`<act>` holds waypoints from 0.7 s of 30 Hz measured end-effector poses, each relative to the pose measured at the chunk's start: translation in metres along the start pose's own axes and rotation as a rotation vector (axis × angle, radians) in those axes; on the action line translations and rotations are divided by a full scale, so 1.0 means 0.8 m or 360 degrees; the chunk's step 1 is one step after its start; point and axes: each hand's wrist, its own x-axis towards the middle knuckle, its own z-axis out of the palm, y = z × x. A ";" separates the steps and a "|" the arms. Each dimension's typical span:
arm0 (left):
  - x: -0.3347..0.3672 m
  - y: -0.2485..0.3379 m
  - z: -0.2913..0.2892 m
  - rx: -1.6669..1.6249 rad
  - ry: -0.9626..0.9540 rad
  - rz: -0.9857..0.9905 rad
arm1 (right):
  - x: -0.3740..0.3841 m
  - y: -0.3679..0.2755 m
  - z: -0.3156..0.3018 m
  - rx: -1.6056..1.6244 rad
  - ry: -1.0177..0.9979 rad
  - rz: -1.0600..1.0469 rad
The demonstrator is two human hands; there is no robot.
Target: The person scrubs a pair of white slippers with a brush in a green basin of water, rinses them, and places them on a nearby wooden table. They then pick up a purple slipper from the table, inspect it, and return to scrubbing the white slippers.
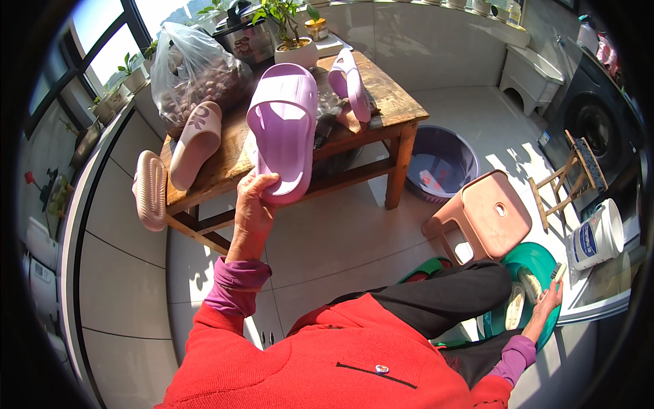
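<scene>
left hand (253, 199), raised, pinches a lilac slipper (281, 143), and the lowered right hand (547, 302) grips a brush (558, 273).

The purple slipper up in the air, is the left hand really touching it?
Touching. The head view shows the left hand gripping the purple slipper at its heel end, thumb over the edge.

You wear a red jacket (327, 354), purple cuffs (234, 281) and black trousers (443, 296); your slipper (279, 153) shows lilac, the stool (485, 221) salmon-pink, the basin (528, 254) green.
</scene>
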 end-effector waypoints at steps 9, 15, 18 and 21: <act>-0.011 -0.004 0.042 0.0535 -0.0030 0.0432 | 0.007 0.005 -0.002 0.0026 0.0019 -0.0004; -0.017 -0.015 0.066 0.0150 -0.0203 0.0014 | 0.005 0.002 -0.003 0.0016 0.0032 0.0021; -0.028 -0.029 0.087 -0.0012 -0.0281 -0.0255 | -0.001 -0.002 -0.002 -0.0008 0.0033 0.0023; -0.042 -0.047 0.114 -0.0096 -0.0370 -0.0433 | -0.008 -0.007 -0.002 0.0018 0.0009 0.0010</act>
